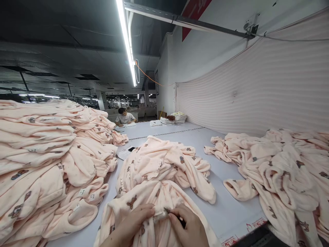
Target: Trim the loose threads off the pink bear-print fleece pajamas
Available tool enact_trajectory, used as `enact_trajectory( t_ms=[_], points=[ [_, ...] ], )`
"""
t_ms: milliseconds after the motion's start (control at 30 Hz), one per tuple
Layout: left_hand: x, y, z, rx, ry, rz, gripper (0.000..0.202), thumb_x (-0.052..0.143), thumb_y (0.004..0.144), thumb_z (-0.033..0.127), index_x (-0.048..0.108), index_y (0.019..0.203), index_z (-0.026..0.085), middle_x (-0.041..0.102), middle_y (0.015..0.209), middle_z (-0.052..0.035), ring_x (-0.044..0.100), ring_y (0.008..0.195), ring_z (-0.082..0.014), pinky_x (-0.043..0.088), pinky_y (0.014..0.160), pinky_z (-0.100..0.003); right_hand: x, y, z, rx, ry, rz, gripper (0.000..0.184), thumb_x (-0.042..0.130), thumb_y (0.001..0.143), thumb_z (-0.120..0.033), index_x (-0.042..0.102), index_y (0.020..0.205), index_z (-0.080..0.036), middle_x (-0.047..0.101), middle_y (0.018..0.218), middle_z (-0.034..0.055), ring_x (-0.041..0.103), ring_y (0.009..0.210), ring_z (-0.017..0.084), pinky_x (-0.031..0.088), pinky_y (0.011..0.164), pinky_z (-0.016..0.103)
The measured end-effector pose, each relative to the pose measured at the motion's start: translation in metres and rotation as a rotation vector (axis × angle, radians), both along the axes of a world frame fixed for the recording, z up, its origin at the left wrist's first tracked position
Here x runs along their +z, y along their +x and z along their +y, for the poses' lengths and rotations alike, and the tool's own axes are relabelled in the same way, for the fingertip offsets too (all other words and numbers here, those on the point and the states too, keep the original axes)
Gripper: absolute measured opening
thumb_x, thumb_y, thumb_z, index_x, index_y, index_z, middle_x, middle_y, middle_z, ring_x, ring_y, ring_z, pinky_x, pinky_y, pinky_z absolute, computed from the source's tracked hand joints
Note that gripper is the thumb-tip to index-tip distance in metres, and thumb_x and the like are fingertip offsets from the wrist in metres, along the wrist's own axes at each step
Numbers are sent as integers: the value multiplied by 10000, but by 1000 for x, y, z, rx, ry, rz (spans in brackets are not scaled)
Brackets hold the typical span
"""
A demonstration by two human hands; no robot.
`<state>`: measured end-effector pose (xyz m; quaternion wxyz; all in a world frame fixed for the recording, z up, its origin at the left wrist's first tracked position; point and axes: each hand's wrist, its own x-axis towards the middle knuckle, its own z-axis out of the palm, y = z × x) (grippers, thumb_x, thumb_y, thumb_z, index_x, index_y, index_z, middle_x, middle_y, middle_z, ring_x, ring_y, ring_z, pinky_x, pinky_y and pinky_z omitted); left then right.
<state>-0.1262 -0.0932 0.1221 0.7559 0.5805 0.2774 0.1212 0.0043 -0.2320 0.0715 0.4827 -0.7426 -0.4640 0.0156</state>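
Pinching the pale peach fleece garment (156, 190) at its gathered band (160, 215), the left hand (133, 223) holds it beside the right hand (191, 226), which grips a small dark tool (183, 223). Probably light, soft and floppy, the garment is best held at that band. It lies bunched on the table (223, 219) between two garment piles (46, 140).

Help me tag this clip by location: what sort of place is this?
Probably a garment workshop: heaps of similar pale pink garments, a long worktable with folded stacks toward its far end, and another person at its far edge.
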Motion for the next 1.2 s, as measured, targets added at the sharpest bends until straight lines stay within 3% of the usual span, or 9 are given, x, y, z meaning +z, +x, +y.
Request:
enact_trajectory(
  t_ms=[267,500,667,733,800,933,1000,1100,1200],
  points=[
    [-4,3,-3,6,-80,-58,193,727,613,323,641,674,161,622,659,12,546,698,-165,419,708,-257,1,-8,1,-13,10,-230,172,488,875,-305,650,914,-267,651,821,12,652,716,176,441,621,230],
    [-3,3,-2,-62,-73,-24,204,737,625,342,659,682,163,648,677,-9,579,731,-202,433,741,-302,-1,-9,2,-30,51,-164,177,522,858,-360,663,896,-260,654,802,12,641,696,185,438,617,240],
    [22,-5,28,10,259,-113,238,541,835,397,667,947,228,662,1073,-18,520,1092,-227,334,989,-303,-9,6,-16,-151,136,173,265,504,868,-458,644,826,-237,679,821,32,628,800,216,447,685,264],
    [28,-4,31,2,432,-97,315,402,883,406,650,919,215,662,969,-32,550,1000,-240,371,937,-331,-16,10,-20,-190,173,383,312,575,806,-524,599,744,-219,650,706,20,608,727,208,436,636,259],
    [27,2,19,-104,661,-18,256,457,846,398,637,866,217,640,848,-22,555,882,-244,396,845,-337,-23,9,-16,-121,219,577,398,604,758,-586,535,656,-208,583,585,-11,546,553,150,405,527,230],
    [15,19,-21,-326,1336,191,97,638,690,291,600,739,215,635,767,-36,544,786,-269,360,758,-362,-27,1,-2,93,262,854,483,564,747,-667,552,797,-187,575,592,-40,190,293,12,123,308,172],
    [18,20,-18,-307,1478,240,72,536,743,214,564,676,209,636,730,-35,559,742,-247,369,711,-336,-25,1,0,135,296,913,474,586,744,-651,567,812,-182,598,612,-29,213,292,12,132,301,168],
    [38,7,25,-160,1465,252,191,377,850,190,566,834,217,650,839,-22,592,788,-207,402,668,-269,-26,6,-3,24,357,747,353,631,765,-526,613,734,-175,667,706,29,584,560,132,473,530,222],
    [52,-10,84,-34,1569,319,156,404,849,227,543,783,203,588,687,-24,558,678,-223,376,617,-294,-32,9,1,-26,315,652,303,660,745,-347,665,986,-165,695,1048,91,605,1063,246,449,952,355]
  ],
)
